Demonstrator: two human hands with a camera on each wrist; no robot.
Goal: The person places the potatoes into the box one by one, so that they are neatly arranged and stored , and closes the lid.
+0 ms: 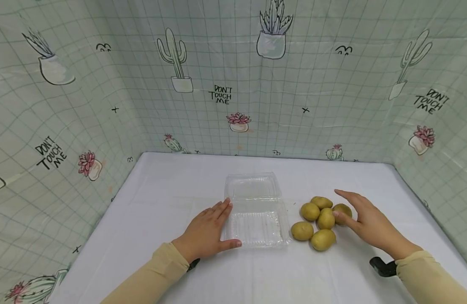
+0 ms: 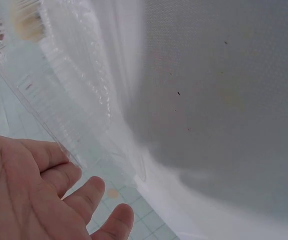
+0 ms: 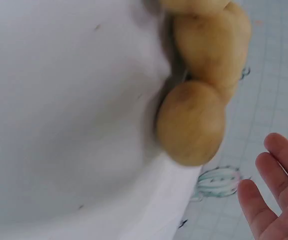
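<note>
We found the clear container (image 1: 256, 228) mid-counter (image 1: 172, 177), its lid (image 1: 252, 185) folded back towards the far edge, and six potatoes (image 1: 326, 219) clustered just to its right. The left hand (image 1: 206, 231) lay against the container's left edge, thumb and fingers spread, gripping nothing. The right hand (image 1: 372, 221) stood at the rightmost potato (image 1: 343, 209), thumb and fingers apart; we could not tell whether the thumb touched it. We judged that a potato was best cupped singly from the cluster's outer side, lest its neighbours roll, while the left hand steadied the light plastic. We noted working room between the cluster and the counter's right edge, and on the near side.
</note>
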